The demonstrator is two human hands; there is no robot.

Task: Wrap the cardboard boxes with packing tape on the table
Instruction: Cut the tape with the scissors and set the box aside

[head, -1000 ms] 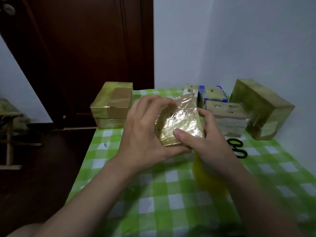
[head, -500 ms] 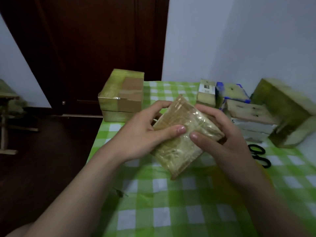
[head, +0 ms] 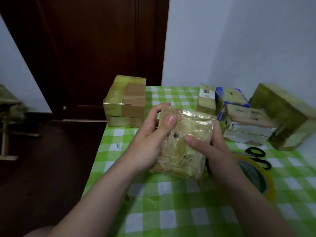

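both hands are on one small cardboard box [head: 185, 147], held in the middle of my view over the desk [head: 171, 211]. i cannot tell whether its near edge touches the cloth. the box is covered in shiny, wrinkled yellowish tape. the left hand [head: 147, 144] grips its left edge: the thumb lies pressed flat on the top face and the other fingers [head: 159, 107] curl round the far left corner. the right hand [head: 217, 151] grips the right edge, its thumb pressed on the top face near the middle and the rest of its fingers wrapped behind the box, out of my sight. the two thumb tips are near each other but apart.

the roll of packing tape [head: 269, 187] lies flat on the green checked cloth just beside the right wrist, partly hidden by it. black scissors [head: 261, 159] lie just beyond the roll. at the far left edge of the desk sit two stacked boxes [head: 126, 103], the upper one partly taped. along the far right, by the wall, i see a cluster of small taped boxes [head: 239, 117] and one larger tilted box [head: 283, 115]. a dark wooden door [head: 94, 48] stands behind the desk.
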